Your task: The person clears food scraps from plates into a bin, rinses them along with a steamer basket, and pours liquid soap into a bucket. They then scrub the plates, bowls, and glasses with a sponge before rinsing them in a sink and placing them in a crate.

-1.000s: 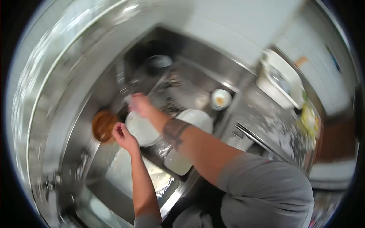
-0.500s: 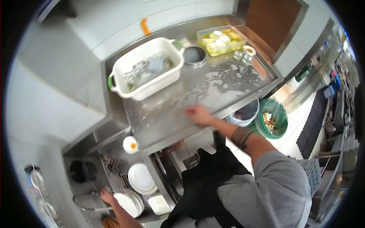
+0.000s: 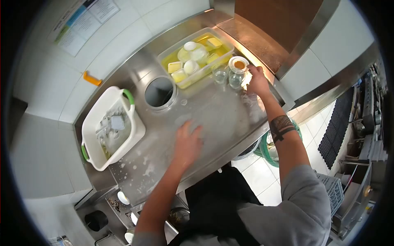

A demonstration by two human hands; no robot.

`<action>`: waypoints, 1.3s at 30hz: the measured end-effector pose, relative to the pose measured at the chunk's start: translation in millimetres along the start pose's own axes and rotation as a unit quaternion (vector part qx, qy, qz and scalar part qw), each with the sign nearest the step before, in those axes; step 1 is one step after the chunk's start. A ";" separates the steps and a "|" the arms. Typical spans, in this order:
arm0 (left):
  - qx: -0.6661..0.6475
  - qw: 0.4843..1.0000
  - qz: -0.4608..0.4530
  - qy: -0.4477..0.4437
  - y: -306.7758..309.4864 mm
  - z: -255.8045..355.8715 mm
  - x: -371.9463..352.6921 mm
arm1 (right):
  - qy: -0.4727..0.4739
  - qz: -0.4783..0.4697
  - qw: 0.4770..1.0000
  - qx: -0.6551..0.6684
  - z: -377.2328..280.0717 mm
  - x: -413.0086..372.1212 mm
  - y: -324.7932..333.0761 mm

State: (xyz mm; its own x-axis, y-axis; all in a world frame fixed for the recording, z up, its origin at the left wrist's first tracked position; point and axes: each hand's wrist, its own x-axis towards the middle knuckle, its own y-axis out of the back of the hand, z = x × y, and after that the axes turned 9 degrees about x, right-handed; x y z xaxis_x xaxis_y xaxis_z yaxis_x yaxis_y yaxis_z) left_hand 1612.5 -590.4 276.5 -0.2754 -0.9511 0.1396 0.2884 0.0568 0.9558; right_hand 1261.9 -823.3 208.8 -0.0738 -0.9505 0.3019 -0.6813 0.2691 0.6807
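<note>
My right hand [image 3: 258, 82] is at the right end of the steel counter [image 3: 213, 123], its fingers closed at the side of a glass [image 3: 236, 79]. A small white dish [image 3: 232, 61] with something orange in it sits on top of that glass. A second clear glass [image 3: 220, 75] stands just left of it. Nearer the front, my left hand [image 3: 188, 143] hovers over or rests on the wet counter, fingers apart and holding nothing. Behind the glasses lies a clear tub [image 3: 183, 85] of yellow liquid with white and pale yellow dishes in it.
A white basin [image 3: 137, 127] with green handles holds cutlery in cloudy water. Beside it is a round opening [image 3: 159, 92] with a metal rim. A sink with a black container [image 3: 96, 220] is at lower left. Green-lined bin [image 3: 266, 153] stands below the counter's front edge.
The view has swung toward the counter's right part. My right hand has moved from mid-counter to the glass. My left hand has left the sink and come over the counter.
</note>
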 end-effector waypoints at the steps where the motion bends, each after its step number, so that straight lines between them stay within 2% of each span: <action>1: 0.007 0.999 0.014 -0.038 -13.7 18.7 48.1 | -0.041 -0.048 0.998 -0.027 -2.2 9.7 1.9; 2: 0.035 0.997 0.028 -0.067 -26.1 32.7 92.1 | -0.047 -0.053 0.997 -0.040 3.4 19.8 0.2; 3: 0.063 0.993 0.043 -0.095 -36.8 43.9 133.1 | -0.049 -0.007 0.998 -0.034 26.2 30.8 -13.7; 5: 0.124 0.982 0.064 -0.125 -62.1 53.2 205.7 | -0.162 -0.011 0.986 -0.032 39.6 45.5 -27.2; 6: 0.123 0.983 0.064 -0.118 -72.4 54.9 228.9 | -0.159 -0.016 0.987 -0.034 35.1 48.0 -24.8; 8: 0.083 0.990 0.008 -0.116 -90.5 51.0 260.2 | -0.276 -0.067 0.945 0.160 14.6 51.0 -18.5; 9: 0.078 0.990 -0.053 -0.105 -100.3 47.0 275.0 | -0.300 -0.081 0.927 0.211 40.7 58.0 -38.3; 10: 0.072 0.987 -0.112 -0.088 -111.5 42.5 284.0 | -0.293 -0.069 0.916 0.267 54.3 60.0 -49.2; 12: 0.087 0.995 -0.020 -0.043 -126.8 40.5 280.4 | -0.273 -0.090 0.920 0.268 71.0 69.4 -63.3; 13: 0.082 0.994 -0.051 -0.046 -119.5 38.8 277.4 | -0.241 -0.093 0.945 0.202 49.7 67.8 -52.6; 14: 0.075 0.993 -0.081 -0.050 -110.1 37.2 272.0 | -0.249 -0.101 0.938 0.218 96.0 76.2 -74.1; 15: 0.063 0.993 -0.084 -0.045 -112.4 33.9 262.1 | -0.175 -0.093 0.966 0.168 147.6 81.9 -92.0; 16: 0.052 0.994 -0.086 -0.042 -115.9 25.1 245.4 | -0.227 -0.107 0.942 0.222 112.6 75.8 -70.9; 17: 0.052 0.996 -0.066 -0.036 -115.4 14.4 220.2 | 0.055 -0.163 0.984 0.044 198.2 81.5 -92.9; 18: 0.052 0.997 -0.047 -0.031 -113.3 6.0 194.9 | -0.220 -0.121 0.950 0.189 93.1 60.0 -57.9; 19: 0.048 0.997 -0.061 -0.014 -108.1 -6.9 167.4 | -0.193 -0.137 0.944 0.230 56.0 43.7 -45.4; 21: 0.055 0.996 -0.069 0.027 -105.1 -38.6 95.0 | -0.200 -0.180 0.935 0.232 66.0 22.3 -55.0; 22: 0.067 0.995 -0.062 0.047 -103.1 -55.8 55.8 | -0.207 -0.203 0.930 0.226 42.2 6.3 -54.5; 23: 0.093 0.984 -0.117 0.100 -78.4 -67.3 17.8 | -0.215 -0.224 0.925 0.217 19.9 -9.5 -49.6; 24: 0.033 0.978 -0.123 0.164 -37.1 -76.2 -18.0 | -0.186 -0.246 0.931 0.195 40.3 -27.2 -66.6; 25: 0.048 0.971 -0.120 0.203 -12.6 -91.3 -56.5 | -0.157 -0.265 0.936 0.173 63.1 -36.7 -90.7; 26: 0.069 0.949 -0.119 0.284 -17.1 -116.0 -96.6 | -0.156 -0.283 0.928 0.188 29.7 -48.2 -92.1; 27: 0.088 0.949 -0.064 0.295 -19.6 -144.1 -141.8 | -0.157 -0.300 0.919 0.203 -17.3 -72.7 -93.2; 28: 0.109 0.926 -0.090 0.349 -1.2 -161.3 -172.7 | -0.177 -0.326 0.901 0.223 -49.5 -88.5 -100.1; 32: 0.114 0.852 -0.029 0.511 41.4 -243.8 -268.7 | -0.237 -0.386 0.835 0.312 -147.8 -141.1 -146.0; 35: 0.117 0.840 0.020 0.530 57.5 -308.0 -314.5 | -0.244 -0.421 0.809 0.329 -216.4 -174.6 -186.2; 37: 0.104 0.853 0.029 0.511 56.6 -340.7 -327.6 | -0.160 -0.453 0.810 0.336 -245.2 -199.5 -219.4; 39: 0.111 0.866 0.033 0.486 59.8 -357.1 -337.5 | -0.158 -0.465 0.815 0.309 -283.7 -228.9 -244.5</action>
State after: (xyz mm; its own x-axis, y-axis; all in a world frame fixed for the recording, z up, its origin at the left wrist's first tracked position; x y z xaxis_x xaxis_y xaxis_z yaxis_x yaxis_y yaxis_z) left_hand 2050.2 -374.5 194.1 0.6677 -0.7443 0.0147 0.0608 0.0742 0.9954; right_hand 1652.0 -627.5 162.5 0.5663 -0.7178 -0.4051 -0.7789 -0.6267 0.0216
